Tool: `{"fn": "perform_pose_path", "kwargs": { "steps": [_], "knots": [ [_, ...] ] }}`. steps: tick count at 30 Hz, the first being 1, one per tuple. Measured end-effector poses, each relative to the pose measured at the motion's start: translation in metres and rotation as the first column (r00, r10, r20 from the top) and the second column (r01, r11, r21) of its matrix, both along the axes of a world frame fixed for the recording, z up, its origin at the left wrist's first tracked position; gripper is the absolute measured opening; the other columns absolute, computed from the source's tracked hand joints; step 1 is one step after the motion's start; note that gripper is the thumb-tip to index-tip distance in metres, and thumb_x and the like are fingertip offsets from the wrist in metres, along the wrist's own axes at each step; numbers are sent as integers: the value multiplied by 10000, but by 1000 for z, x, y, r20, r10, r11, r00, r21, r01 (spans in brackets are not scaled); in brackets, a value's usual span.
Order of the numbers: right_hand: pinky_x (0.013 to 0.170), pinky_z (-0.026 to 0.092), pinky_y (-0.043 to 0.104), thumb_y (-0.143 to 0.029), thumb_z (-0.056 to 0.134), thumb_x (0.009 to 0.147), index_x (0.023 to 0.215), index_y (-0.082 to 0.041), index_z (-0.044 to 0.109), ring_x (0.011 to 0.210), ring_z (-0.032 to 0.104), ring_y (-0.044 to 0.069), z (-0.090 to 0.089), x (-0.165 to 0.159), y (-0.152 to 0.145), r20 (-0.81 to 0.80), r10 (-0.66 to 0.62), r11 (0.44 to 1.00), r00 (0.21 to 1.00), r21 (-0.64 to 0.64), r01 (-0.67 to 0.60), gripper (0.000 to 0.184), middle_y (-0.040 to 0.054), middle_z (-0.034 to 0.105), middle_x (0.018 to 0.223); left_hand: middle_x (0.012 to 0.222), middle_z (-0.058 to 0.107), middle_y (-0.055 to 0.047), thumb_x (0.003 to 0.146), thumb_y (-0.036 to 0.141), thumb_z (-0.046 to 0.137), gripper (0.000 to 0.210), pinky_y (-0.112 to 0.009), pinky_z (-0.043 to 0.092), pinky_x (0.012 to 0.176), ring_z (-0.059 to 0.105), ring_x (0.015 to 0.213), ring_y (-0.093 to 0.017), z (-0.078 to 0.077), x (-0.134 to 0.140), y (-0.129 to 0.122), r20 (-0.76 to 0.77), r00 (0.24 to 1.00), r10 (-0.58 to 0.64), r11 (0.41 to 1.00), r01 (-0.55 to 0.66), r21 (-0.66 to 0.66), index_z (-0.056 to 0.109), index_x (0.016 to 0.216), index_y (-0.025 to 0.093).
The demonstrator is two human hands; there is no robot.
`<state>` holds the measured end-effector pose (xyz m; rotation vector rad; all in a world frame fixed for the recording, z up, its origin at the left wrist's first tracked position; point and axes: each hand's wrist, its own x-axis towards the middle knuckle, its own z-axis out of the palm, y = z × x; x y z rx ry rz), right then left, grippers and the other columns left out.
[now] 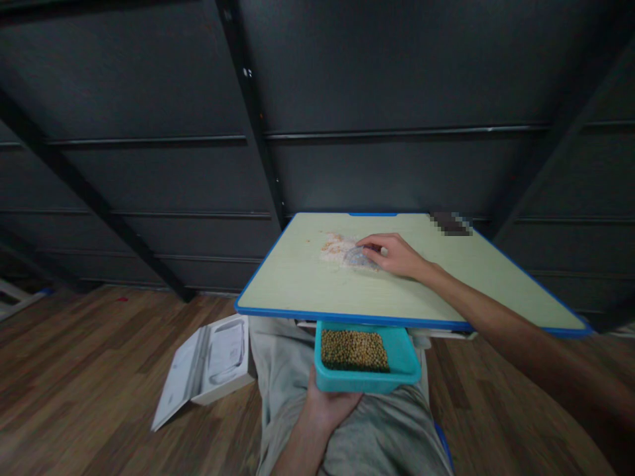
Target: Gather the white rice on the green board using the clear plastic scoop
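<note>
Head view: I see a right hand (394, 254) pinching a greyish object (358, 256) among pale crumbs (331, 250), nearer the surface's (292, 287) back edge; a wide sweep could scatter them. Below the front edge, a left hand (331, 404) grips a tub (367, 382) from beneath; tilting might spill its peas (354, 350).

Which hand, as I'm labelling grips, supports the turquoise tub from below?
The left hand, under the turquoise tub; the right hand is over the table instead.

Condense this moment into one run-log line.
Left hand: holding turquoise rectangular plastic tub with round tan seeds | Right hand: touching unidentified translucent grey item by pale crumbs | Surface: blue-edged pale-green tabletop
</note>
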<state>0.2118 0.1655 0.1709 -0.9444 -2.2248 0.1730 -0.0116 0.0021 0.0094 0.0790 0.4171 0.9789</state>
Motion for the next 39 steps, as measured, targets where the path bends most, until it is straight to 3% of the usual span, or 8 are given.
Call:
{"fn": "perform_pose_path", "kwargs": {
  "steps": [9, 15, 20, 28, 34, 39],
  "knots": [
    [911, 544, 403, -249, 555, 1028, 1217, -217, 746, 996, 708, 225, 4, -7, -5, 21, 3, 987, 1000, 158, -6, 270, 86, 775, 1122, 1153, 813, -56, 854, 186, 573, 422, -496, 435, 1177, 695, 1215, -295, -11, 2, 2, 100, 995, -4, 1000, 5, -9, 733, 1240, 243],
    [890, 538, 417, -259, 554, 1037, 1232, -213, 759, 961, 681, 245, -1, -9, 1, 55, -44, 964, 997, 265, 28, 286, 104, 773, 1044, 1165, 809, -68, 873, 233, 582, 433, -502, 487, 1135, 715, 1177, -299, -1, 4, 1, 90, 996, 3, 997, 4, -81, 703, 1288, 237],
    [896, 530, 421, -270, 540, 1046, 1262, -219, 748, 977, 666, 254, -6, -5, 7, 85, -50, 967, 995, 252, 28, 304, 108, 767, 1053, 1201, 797, -72, 871, 266, 589, 435, -524, 491, 1133, 683, 1239, -310, 5, 6, 1, 74, 997, 17, 997, -11, -81, 695, 1293, 245],
    [920, 496, 430, -312, 500, 1060, 1285, -272, 733, 1008, 635, 255, -6, -4, 9, 126, -7, 982, 992, 189, -17, 326, 88, 751, 1079, 1205, 796, -62, 860, 264, 601, 416, -539, 443, 1172, 642, 1298, -326, -3, 4, 1, 95, 996, 0, 1000, 2, -17, 720, 1259, 258],
    [934, 480, 428, -311, 491, 1063, 1250, -246, 740, 1023, 637, 253, -4, -4, 8, 121, 23, 986, 992, 159, -42, 318, 93, 754, 1101, 1194, 799, -71, 874, 298, 589, 418, -548, 439, 1163, 653, 1275, -332, 3, 4, 1, 62, 998, -9, 1000, 10, -5, 716, 1271, 268],
    [934, 477, 423, -297, 486, 1067, 1216, -212, 738, 1021, 639, 252, -3, -4, 5, 138, 27, 986, 990, 162, -49, 305, 102, 751, 1093, 1212, 793, -79, 901, 270, 546, 417, -548, 431, 1165, 648, 1278, -312, -3, 4, 2, 103, 995, -2, 1000, 5, -24, 701, 1287, 244]
  ]
}}
